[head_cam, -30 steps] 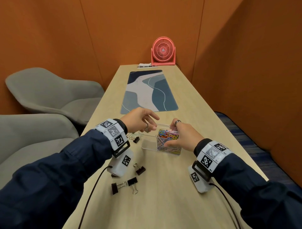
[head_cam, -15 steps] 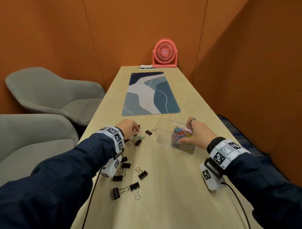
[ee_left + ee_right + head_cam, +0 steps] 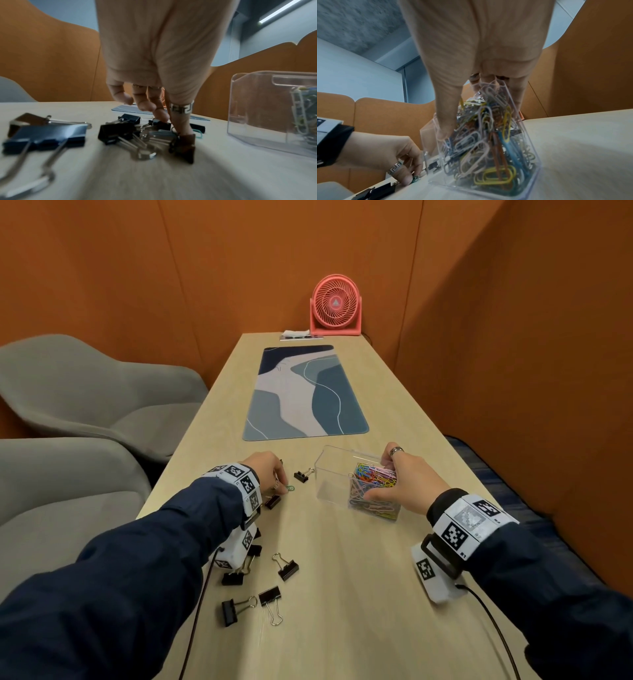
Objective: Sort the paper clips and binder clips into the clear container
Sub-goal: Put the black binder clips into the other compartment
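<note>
My right hand [image 3: 376, 478] grips the clear container [image 3: 334, 474], thumb on the near wall and fingers over the far rim. Its right compartment is packed with coloured paper clips [image 3: 375, 486]; the left compartment looks empty. In the right wrist view the thumb [image 3: 444, 129] lies against the clear wall beside the paper clips [image 3: 488, 148]. My left hand [image 3: 282, 489] is down on the table left of the container and pinches a green paper clip [image 3: 290, 488] between thumb and fingertip. Black binder clips [image 3: 303, 474] [image 3: 118, 131] lie around it.
More binder clips [image 3: 286, 566] lie scattered near the table's left front edge, under my left forearm. A blue patterned desk mat [image 3: 305, 395] lies further back, with a pink fan [image 3: 335, 306] at the far end. Grey chairs [image 3: 85, 392] stand left of the table.
My left hand came down from beside the container to the table on the left and closed on the green paper clip. The right hand kept hold of the container.
</note>
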